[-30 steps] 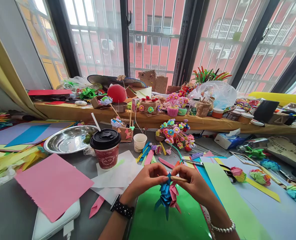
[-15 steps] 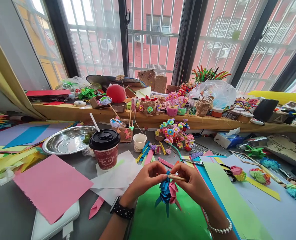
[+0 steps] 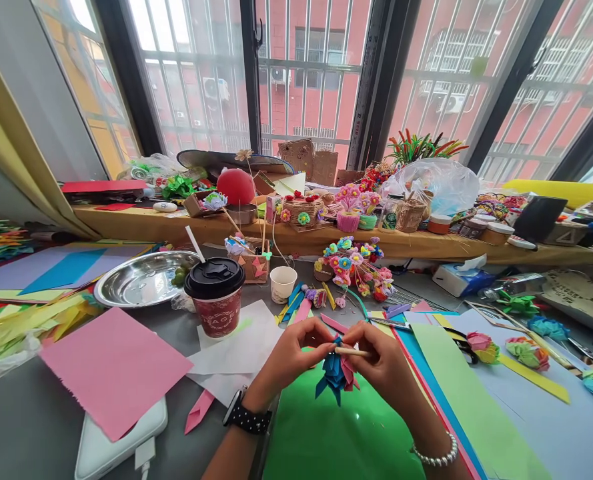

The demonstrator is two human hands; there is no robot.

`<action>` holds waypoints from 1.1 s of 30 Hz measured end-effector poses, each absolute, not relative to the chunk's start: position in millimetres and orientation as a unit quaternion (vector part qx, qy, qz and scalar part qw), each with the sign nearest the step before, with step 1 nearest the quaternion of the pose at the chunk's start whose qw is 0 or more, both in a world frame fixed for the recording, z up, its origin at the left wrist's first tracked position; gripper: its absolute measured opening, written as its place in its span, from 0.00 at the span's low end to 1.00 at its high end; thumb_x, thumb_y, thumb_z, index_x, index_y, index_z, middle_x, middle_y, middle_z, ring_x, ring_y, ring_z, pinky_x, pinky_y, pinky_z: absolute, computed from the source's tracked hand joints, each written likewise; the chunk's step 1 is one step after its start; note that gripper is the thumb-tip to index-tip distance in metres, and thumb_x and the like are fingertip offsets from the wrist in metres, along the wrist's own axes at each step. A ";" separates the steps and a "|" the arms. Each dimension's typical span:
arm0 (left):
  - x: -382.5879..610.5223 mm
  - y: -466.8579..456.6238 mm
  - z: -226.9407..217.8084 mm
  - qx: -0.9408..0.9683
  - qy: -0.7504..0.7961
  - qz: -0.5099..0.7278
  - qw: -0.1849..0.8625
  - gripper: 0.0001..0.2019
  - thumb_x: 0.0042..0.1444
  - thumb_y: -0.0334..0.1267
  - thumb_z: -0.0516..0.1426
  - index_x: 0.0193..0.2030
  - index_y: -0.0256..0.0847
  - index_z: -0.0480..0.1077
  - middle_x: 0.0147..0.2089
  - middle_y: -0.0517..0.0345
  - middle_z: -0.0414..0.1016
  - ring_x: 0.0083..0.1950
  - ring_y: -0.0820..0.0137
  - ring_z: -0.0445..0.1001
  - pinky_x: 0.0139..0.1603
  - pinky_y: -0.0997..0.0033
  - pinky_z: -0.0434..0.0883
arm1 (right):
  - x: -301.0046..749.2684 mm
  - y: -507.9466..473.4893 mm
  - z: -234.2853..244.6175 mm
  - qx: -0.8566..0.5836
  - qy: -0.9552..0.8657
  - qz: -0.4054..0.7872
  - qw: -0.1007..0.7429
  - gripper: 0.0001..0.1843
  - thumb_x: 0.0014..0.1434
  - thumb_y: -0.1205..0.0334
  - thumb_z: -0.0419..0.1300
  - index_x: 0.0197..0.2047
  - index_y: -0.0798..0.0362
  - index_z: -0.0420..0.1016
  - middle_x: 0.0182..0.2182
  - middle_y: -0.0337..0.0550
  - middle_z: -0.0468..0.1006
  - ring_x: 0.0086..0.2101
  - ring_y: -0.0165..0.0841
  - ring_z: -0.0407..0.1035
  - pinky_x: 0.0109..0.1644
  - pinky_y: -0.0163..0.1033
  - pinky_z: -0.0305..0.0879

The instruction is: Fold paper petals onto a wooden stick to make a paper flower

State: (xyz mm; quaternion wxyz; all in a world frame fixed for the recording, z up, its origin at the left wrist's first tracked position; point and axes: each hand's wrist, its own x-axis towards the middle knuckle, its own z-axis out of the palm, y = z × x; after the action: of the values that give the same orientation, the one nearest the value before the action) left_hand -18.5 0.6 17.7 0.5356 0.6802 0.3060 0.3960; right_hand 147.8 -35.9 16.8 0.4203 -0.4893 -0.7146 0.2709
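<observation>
Piece (image 3: 333, 377) (blue/pink folded paper) hangs at the far end of the mat (image 3: 346, 443), points down; can't tell if they touch the mat. Left hand (image 3: 299, 350): thumb and finger pinched tight on the piece's top, other fingers curled. Right hand (image 3: 379, 353): pinched on the stick (image 3: 352, 351), near tip at the piece's top. Fingertips hide the contact, so can't tell if the tip is in a fold or just against it.

Risks, my read:
- Stick pushed too hard: paper tears or a fold pops. Tip looks blunt, so a slip sideways is likelier than a clean poke.
- Left pinch too tight: top creases. Too loose: piece twists or drops onto the mat.
- Hands dip: lower points bend on the mat.
- Right forearm swings out: bracelet (image 3: 439, 455) drags the sheets right of the mat; scissors (image 3: 391, 324), beyond the mat's far right, could shift with them.
- Left elbow bump is lower risk: cup (image 3: 216, 313) stands well beyond the mat, to its left.
</observation>
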 end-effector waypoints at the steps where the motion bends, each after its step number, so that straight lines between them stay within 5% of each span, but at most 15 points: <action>1: -18.9 0.4 18.1 0.682 0.304 0.391 0.538 0.10 0.45 0.41 0.58 0.29 0.35 0.66 0.29 0.58 0.67 0.31 0.73 0.67 0.33 0.74 0.65 | 148.0 -36.5 17.7 -0.493 -0.714 0.274 0.415 0.04 0.52 0.63 0.54 0.30 0.54 0.66 0.22 0.36 0.64 0.21 0.26 0.56 0.22 0.30 0.51; 17: -16.5 -1.3 15.6 0.641 0.262 0.350 0.631 0.11 0.44 0.41 0.60 0.30 0.35 0.65 0.27 0.62 0.65 0.28 0.77 0.62 0.28 0.77 0.59 | 155.9 -38.2 23.2 -0.487 -0.711 0.345 0.373 0.08 0.53 0.58 0.53 0.31 0.54 0.66 0.20 0.35 0.64 0.20 0.25 0.55 0.21 0.30 0.50; 27: -15.6 7.8 4.3 0.638 0.282 0.344 0.629 0.13 0.44 0.43 0.59 0.30 0.36 0.64 0.25 0.64 0.63 0.26 0.78 0.60 0.26 0.78 0.57 | 147.9 -37.0 20.0 -0.505 -0.742 0.213 0.385 0.05 0.54 0.63 0.53 0.30 0.54 0.67 0.21 0.36 0.67 0.21 0.26 0.58 0.22 0.31 0.52; 33: -16.2 8.9 4.4 0.651 0.302 0.345 0.606 0.14 0.42 0.46 0.59 0.30 0.36 0.65 0.27 0.61 0.66 0.28 0.75 0.64 0.28 0.77 0.60 | 149.1 -35.7 19.5 -0.503 -0.742 0.233 0.377 0.03 0.53 0.65 0.53 0.30 0.54 0.66 0.23 0.37 0.68 0.22 0.26 0.60 0.23 0.30 0.54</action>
State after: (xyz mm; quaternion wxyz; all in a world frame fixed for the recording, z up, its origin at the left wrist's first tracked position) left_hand -16.2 8.9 4.4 0.6056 0.6508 0.3015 0.3446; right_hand 149.1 -35.7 19.5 0.3766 -0.5033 -0.7419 0.2334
